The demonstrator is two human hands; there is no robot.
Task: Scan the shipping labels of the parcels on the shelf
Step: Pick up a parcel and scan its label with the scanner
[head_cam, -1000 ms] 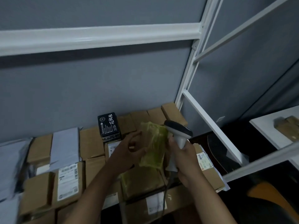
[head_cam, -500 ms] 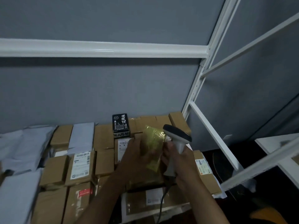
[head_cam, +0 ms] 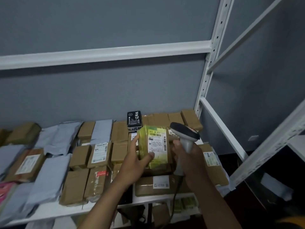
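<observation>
**A:** Your left hand [head_cam: 132, 161] grips the small yellow-green plastic-wrapped parcel [head_cam: 154, 146], thumb curled on its front and fingers round its far side. A moment back you had it edge-on with the wrap facing you; now you've turned it so the white shipping label [head_cam: 156, 142] faces up at you.

**B:** And your right hand [head_cam: 189, 156] is wrapped round the handle of the grey handheld barcode scanner [head_cam: 184, 134], just right of the parcel. The head seems to point past the label, so I'd judge the scan not yet made: tilt it left onto the barcode.

**A:** Room is tight below your hands. Brown cardboard boxes [head_cam: 79, 156] and grey poly mailers [head_cam: 52, 176] pack the white metal shelf [head_cam: 66, 210] right to its front edge.

**B:** Right of your scanner hand, the white perforated upright [head_cam: 212, 55] and its slanting brace stand near. Above your hands it's open up to the crossbar, so lift rather than slide.
</observation>
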